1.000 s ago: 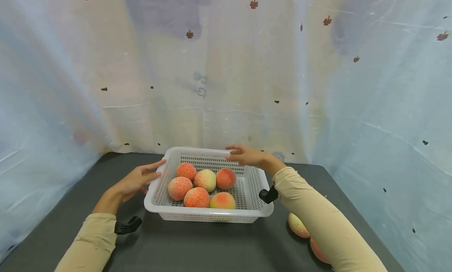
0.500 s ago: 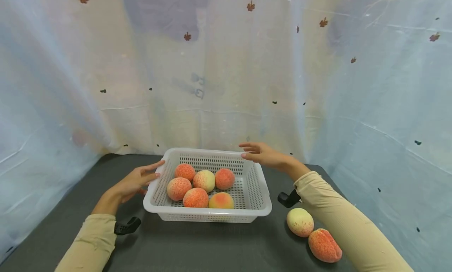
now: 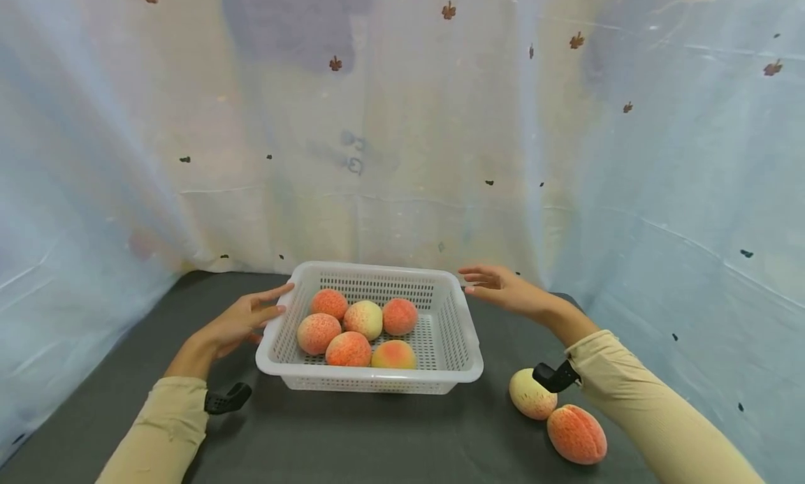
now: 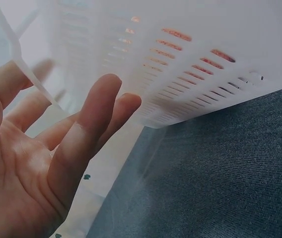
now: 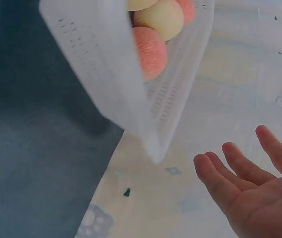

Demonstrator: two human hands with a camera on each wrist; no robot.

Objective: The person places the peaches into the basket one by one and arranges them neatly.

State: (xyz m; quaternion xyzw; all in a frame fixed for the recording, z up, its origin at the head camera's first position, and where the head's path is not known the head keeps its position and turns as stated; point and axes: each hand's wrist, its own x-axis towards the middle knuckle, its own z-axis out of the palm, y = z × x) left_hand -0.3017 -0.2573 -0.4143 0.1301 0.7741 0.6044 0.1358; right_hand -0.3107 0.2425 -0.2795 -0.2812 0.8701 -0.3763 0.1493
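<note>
A white plastic basket (image 3: 371, 376) with slotted walls stands on the dark table, holding several peaches (image 3: 349, 349) in red, orange and pale yellow. At its left rim is my left hand (image 3: 235, 325), fingers extended and spread. In the left wrist view, fingertips of the left hand (image 4: 36, 153) lie at the rim and beside the slotted outer wall; firm contact is hard to judge. My right hand (image 3: 512, 292) hovers just off the basket's back right corner, holding nothing. The right wrist view shows the right hand's (image 5: 265, 193) loosely spread fingers apart from the basket's corner (image 5: 156, 148).
A pale yellow peach (image 3: 530, 397) and a red-orange peach (image 3: 577, 435) lie on the table (image 3: 377, 442) to the right of the basket, near the right forearm. A pale patterned curtain (image 3: 402, 156) hangs behind the table and along both sides.
My right hand has moved right, from above the basket's back rim to outside its right corner. The two peaches at the right have come into fuller view. The left hand and basket stay put.
</note>
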